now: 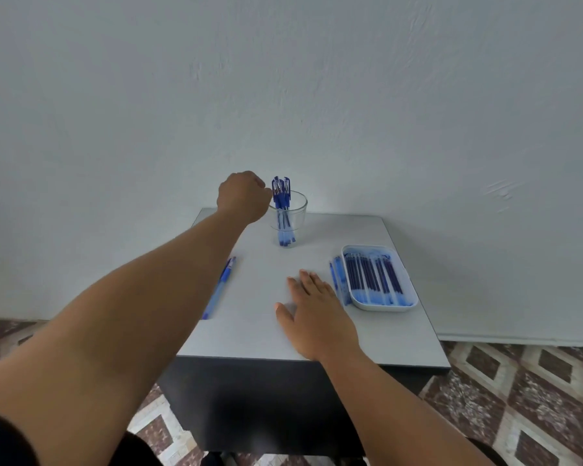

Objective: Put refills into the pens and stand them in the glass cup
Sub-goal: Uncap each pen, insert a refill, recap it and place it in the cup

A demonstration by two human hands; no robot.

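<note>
Fingers of left hand [243, 196] curled beside pens [281, 193] in glass cup [298, 210].

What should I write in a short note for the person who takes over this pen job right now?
Left hand: raised beside the glass cup, fingers curled; whether it pinches a pen cannot be seen.
Right hand: flat on the table, fingers straight, holding nothing.
Done: several pens stand in the cup.
Left: one pen lies on the table under the left arm; more pens lie beside the white tray, which holds the refills. Whether these pens have refills is unclear.
</note>
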